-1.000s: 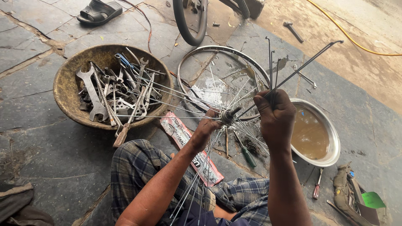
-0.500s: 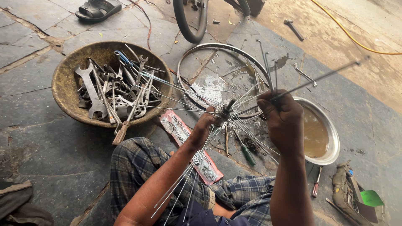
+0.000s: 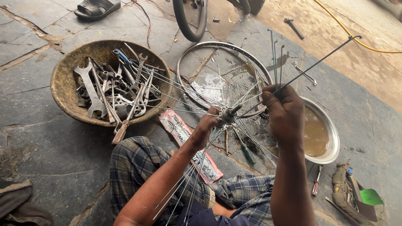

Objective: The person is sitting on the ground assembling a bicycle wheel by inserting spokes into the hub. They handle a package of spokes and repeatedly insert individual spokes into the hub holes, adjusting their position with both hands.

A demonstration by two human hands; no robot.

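The left hand is closed in a firm grip around the wheel hub, held above the stone floor in front of the knees. The right hand pinches a single spoke that angles up and to the right from the hub. Further spokes fan out from the hub in all directions. A bare wheel rim lies flat beyond the hub. A bowl of spanners sits to the left; a metal dish of brown liquid sits to the right.

Basin of wrenches, bare rim, steel bowl, green screwdriver, sandal
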